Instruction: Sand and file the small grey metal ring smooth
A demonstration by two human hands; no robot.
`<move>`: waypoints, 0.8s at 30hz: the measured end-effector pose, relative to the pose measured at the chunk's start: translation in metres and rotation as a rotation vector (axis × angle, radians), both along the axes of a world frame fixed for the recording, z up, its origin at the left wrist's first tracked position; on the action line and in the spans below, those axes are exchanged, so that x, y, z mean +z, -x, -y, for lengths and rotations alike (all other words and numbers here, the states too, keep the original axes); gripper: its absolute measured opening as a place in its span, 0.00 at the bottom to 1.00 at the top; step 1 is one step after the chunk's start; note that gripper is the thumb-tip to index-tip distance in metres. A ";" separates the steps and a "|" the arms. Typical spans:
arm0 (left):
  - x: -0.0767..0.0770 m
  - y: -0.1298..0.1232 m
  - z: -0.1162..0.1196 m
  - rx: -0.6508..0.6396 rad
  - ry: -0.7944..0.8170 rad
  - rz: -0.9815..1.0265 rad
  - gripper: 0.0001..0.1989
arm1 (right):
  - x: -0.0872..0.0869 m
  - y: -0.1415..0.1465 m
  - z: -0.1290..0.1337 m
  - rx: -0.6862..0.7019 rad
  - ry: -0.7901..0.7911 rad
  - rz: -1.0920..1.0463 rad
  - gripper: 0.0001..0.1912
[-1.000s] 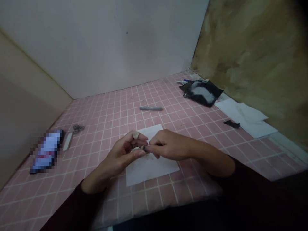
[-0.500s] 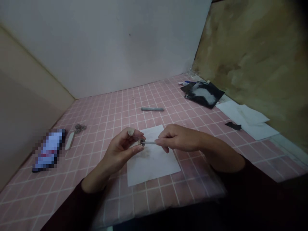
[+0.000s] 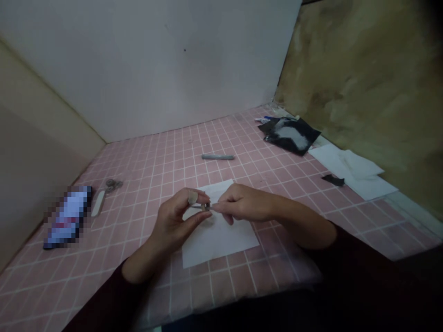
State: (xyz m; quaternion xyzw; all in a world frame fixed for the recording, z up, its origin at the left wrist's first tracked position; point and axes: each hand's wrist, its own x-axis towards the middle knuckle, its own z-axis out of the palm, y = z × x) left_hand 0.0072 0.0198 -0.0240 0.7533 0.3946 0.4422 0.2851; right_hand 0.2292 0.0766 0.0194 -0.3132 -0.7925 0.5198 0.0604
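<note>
The left hand (image 3: 173,219) has its grip clamped on a small ring-like piece (image 3: 205,207), thumb below and fingers above, steadying it over white paper (image 3: 221,242) on the counter (image 3: 155,170). The right hand (image 3: 249,203) pinches a thin rod (image 3: 195,207), which seems to run through the piece, lined up sideways. The paper lies beneath, placed to catch crumbs.

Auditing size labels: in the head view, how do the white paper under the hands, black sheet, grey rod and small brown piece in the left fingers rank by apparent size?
White paper, partly covered
Black sheet
Grey rod
Small brown piece, partly hidden
</note>
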 end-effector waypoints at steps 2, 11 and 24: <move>-0.001 0.001 0.000 0.035 -0.012 0.005 0.14 | 0.000 -0.001 0.000 0.012 0.010 0.011 0.21; 0.001 0.001 -0.001 0.041 0.004 0.060 0.13 | 0.003 -0.003 -0.001 -0.002 -0.023 0.018 0.22; 0.010 -0.005 -0.001 0.011 0.225 0.271 0.11 | 0.004 -0.004 0.000 -0.031 -0.134 0.003 0.21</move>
